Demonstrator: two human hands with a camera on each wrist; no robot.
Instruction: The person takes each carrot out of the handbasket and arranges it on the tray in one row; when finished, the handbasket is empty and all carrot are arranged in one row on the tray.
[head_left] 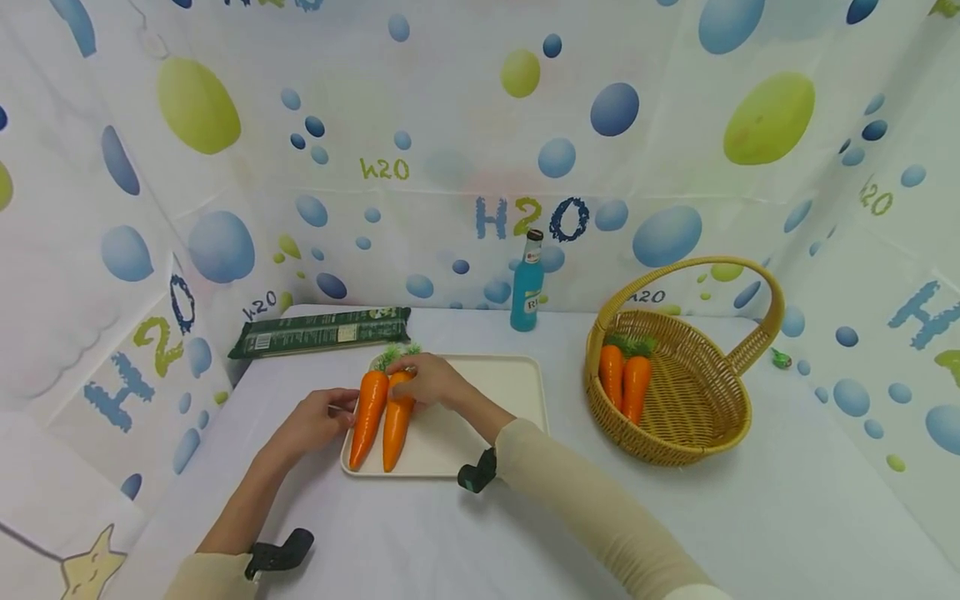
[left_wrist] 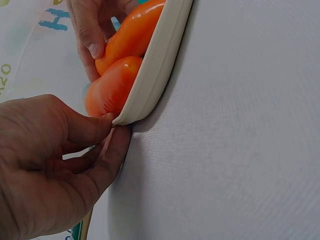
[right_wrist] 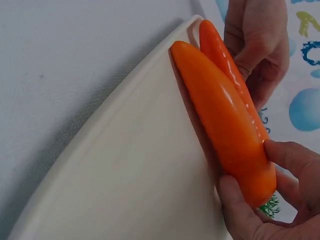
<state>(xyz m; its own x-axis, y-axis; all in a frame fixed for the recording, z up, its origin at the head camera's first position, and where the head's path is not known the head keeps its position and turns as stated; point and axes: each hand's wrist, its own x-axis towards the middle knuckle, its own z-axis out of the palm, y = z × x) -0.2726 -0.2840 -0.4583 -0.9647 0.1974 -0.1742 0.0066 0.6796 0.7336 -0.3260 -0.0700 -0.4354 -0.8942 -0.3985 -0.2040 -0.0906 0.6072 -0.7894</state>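
Note:
Two orange carrots with green tops lie side by side on the left part of a cream rectangular tray. My right hand grips the right-hand carrot near its leafy end, thumb on one side and fingers on the other, as the right wrist view shows. Beside it, the left-hand carrot lies along the tray's left edge. There my left hand pinches the tray's rim, with the thumb on top and fingers underneath, close by that carrot.
A wicker basket with a tall handle stands on the right, two carrots inside. At the back are a blue bottle and, to the left, a long dark green packet. A patterned curtain encloses the white table.

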